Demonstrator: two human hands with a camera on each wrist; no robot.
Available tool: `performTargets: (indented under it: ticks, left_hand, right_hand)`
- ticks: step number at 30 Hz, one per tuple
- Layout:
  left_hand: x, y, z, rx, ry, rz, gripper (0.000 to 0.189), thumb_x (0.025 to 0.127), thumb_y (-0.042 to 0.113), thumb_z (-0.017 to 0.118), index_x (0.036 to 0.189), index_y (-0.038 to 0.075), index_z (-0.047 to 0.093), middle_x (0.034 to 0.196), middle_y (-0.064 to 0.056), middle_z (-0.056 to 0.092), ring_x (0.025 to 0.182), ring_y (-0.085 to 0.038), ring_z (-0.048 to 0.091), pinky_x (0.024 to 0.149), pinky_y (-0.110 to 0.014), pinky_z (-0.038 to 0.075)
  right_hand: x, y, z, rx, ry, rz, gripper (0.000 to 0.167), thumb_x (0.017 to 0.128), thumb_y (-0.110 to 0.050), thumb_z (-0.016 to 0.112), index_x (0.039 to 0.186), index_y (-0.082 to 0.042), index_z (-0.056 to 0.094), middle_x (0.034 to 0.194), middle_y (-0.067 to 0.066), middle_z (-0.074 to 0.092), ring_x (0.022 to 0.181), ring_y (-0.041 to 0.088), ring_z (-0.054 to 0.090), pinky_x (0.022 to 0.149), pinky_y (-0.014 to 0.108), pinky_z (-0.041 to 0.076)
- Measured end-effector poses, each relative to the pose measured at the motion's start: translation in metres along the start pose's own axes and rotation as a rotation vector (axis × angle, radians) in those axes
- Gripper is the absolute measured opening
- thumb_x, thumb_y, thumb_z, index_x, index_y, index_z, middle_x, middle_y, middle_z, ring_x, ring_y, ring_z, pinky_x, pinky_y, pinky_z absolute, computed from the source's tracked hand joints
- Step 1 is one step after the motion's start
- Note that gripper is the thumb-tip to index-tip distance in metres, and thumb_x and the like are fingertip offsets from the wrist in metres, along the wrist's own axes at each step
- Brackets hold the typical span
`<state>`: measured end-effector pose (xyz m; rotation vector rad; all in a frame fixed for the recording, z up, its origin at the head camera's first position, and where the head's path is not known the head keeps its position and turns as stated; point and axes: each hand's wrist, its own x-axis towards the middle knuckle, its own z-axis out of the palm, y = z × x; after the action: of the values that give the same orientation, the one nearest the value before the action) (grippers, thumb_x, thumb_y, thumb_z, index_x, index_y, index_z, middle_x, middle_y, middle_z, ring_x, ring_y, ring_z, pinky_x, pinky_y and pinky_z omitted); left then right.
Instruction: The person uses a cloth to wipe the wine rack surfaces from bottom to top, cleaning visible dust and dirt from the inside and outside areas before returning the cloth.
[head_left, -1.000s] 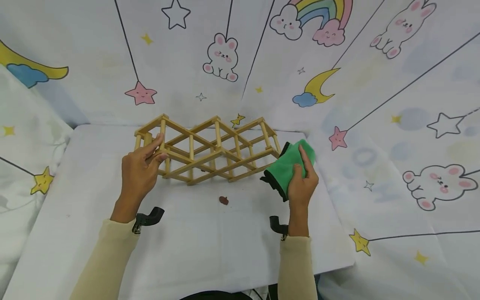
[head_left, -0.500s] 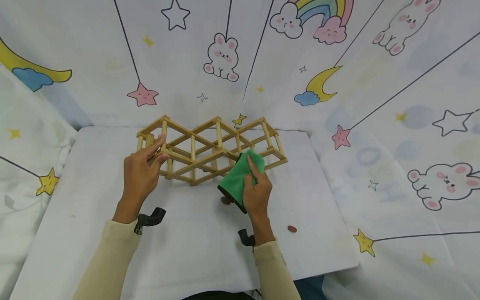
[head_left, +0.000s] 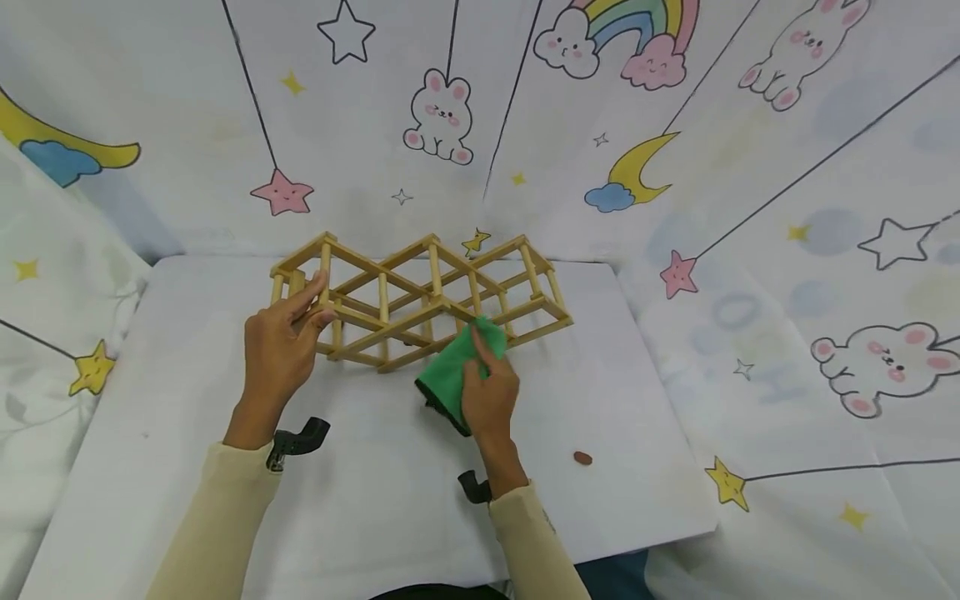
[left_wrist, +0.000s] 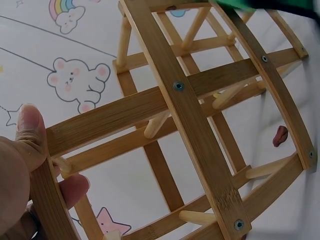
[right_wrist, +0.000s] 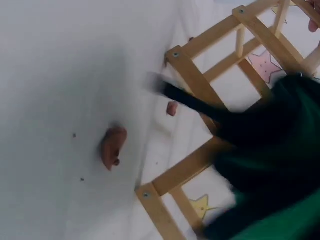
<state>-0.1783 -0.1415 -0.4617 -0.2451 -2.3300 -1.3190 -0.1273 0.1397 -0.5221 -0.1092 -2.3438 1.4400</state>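
A folding wooden lattice rack [head_left: 408,329], made of slats and round dowels, stands spread out toward the back of the table. At its left end my left hand [head_left: 281,342] grips a corner; the thumb [left_wrist: 31,125] lies against a slat in the left wrist view. My right hand [head_left: 491,392] holds a green cloth [head_left: 446,379] with a dark edge, its index finger laid along it. The cloth overlaps the rack's front lower slats in the head view. In the right wrist view the cloth [right_wrist: 280,150] is dark and blurred, hiding part of the rack.
A small brown piece [head_left: 582,458] lies on the white table [head_left: 375,500] at the right. Close in front of the rack is another brown piece [right_wrist: 114,147], with smaller crumbs around it. A patterned fabric backdrop [head_left: 360,125] rises behind the table.
My right hand has carried the cloth left from the rack's right end to its front middle, uncovering the brown piece at the right. My left hand keeps its grip on the rack.
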Motion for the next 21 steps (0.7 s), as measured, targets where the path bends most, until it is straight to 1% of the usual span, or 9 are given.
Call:
performTargets:
  ticks: [3, 6, 8, 10, 12, 16, 18, 20, 21]
  left_hand:
    - [-0.001, -0.001, -0.001, 0.014, -0.005, -0.012, 0.055, 0.095, 0.021, 0.078, 0.147, 0.015, 0.063, 0.142, -0.01, 0.066, 0.121, -0.04, 0.071, 0.088, 0.003, 0.037]
    - [-0.001, -0.002, 0.0, 0.021, -0.015, -0.005, 0.055, 0.096, 0.022, 0.077, 0.149, 0.017, 0.061, 0.144, -0.008, 0.066, 0.122, -0.04, 0.071, 0.088, 0.001, 0.037]
    - [0.0, -0.003, 0.0, 0.024, -0.013, 0.002, 0.055, 0.096, 0.023, 0.077, 0.149, 0.017, 0.061, 0.144, -0.008, 0.066, 0.122, -0.039, 0.071, 0.088, 0.001, 0.038]
    - [0.0, -0.003, 0.0, 0.023, -0.008, 0.001, 0.055, 0.096, 0.023, 0.077, 0.149, 0.017, 0.061, 0.144, -0.008, 0.066, 0.122, -0.039, 0.071, 0.089, 0.001, 0.037]
    - [-0.001, -0.003, 0.0, 0.015, -0.009, -0.004, 0.055, 0.096, 0.022, 0.077, 0.149, 0.016, 0.061, 0.144, -0.008, 0.065, 0.122, -0.039, 0.071, 0.09, 0.002, 0.037]
    - [-0.001, -0.003, 0.0, 0.005, -0.02, -0.009, 0.055, 0.097, 0.02, 0.077, 0.149, 0.015, 0.061, 0.146, -0.009, 0.065, 0.121, -0.039, 0.072, 0.091, 0.004, 0.037]
    - [-0.001, -0.003, 0.0, 0.009, -0.021, -0.009, 0.055, 0.096, 0.019, 0.077, 0.149, 0.015, 0.061, 0.146, -0.009, 0.065, 0.12, -0.038, 0.073, 0.091, 0.003, 0.037]
    - [-0.001, -0.003, -0.001, 0.019, -0.013, -0.004, 0.055, 0.096, 0.02, 0.077, 0.149, 0.016, 0.062, 0.145, -0.009, 0.065, 0.118, -0.039, 0.074, 0.089, 0.002, 0.038]
    - [0.0, -0.003, -0.001, 0.023, -0.007, -0.003, 0.055, 0.096, 0.02, 0.078, 0.149, 0.016, 0.062, 0.144, -0.008, 0.066, 0.117, -0.039, 0.074, 0.089, 0.0, 0.038]
  right_hand:
    - [-0.007, -0.001, 0.007, 0.027, -0.092, -0.027, 0.055, 0.099, -0.002, 0.054, 0.142, -0.033, 0.068, 0.131, 0.013, 0.072, 0.077, 0.008, 0.067, 0.06, 0.023, 0.056]
    - [-0.01, -0.008, 0.012, 0.098, -0.064, -0.201, 0.053, 0.102, 0.002, 0.053, 0.15, -0.02, 0.062, 0.145, 0.015, 0.063, 0.108, 0.02, 0.072, 0.083, 0.034, 0.063]
    - [-0.007, -0.015, 0.014, 0.103, -0.035, -0.324, 0.053, 0.105, 0.002, 0.053, 0.155, -0.013, 0.055, 0.153, 0.016, 0.056, 0.127, 0.029, 0.066, 0.098, 0.042, 0.061]
    - [-0.003, -0.021, 0.016, 0.07, -0.047, -0.38, 0.052, 0.109, -0.003, 0.053, 0.159, -0.014, 0.05, 0.161, 0.014, 0.049, 0.137, 0.032, 0.061, 0.106, 0.047, 0.057]
    - [0.0, -0.024, 0.018, 0.015, -0.047, -0.363, 0.051, 0.11, -0.007, 0.053, 0.16, -0.017, 0.049, 0.162, 0.012, 0.049, 0.135, 0.03, 0.062, 0.106, 0.046, 0.057]
    - [-0.001, -0.02, 0.021, -0.058, 0.042, -0.185, 0.052, 0.107, -0.008, 0.053, 0.156, -0.024, 0.054, 0.144, 0.011, 0.064, 0.111, 0.02, 0.07, 0.088, 0.035, 0.06]
    - [-0.002, -0.018, 0.021, -0.042, 0.075, -0.141, 0.053, 0.105, -0.006, 0.053, 0.155, -0.024, 0.055, 0.141, 0.012, 0.065, 0.108, 0.02, 0.069, 0.084, 0.033, 0.059]
    - [-0.002, -0.018, 0.021, -0.013, 0.055, -0.171, 0.052, 0.107, -0.007, 0.053, 0.157, -0.023, 0.053, 0.144, 0.014, 0.063, 0.114, 0.022, 0.069, 0.089, 0.036, 0.06]
    - [0.0, -0.019, 0.021, -0.002, 0.028, -0.204, 0.052, 0.109, -0.008, 0.052, 0.159, -0.022, 0.05, 0.151, 0.015, 0.058, 0.122, 0.024, 0.067, 0.095, 0.039, 0.06]
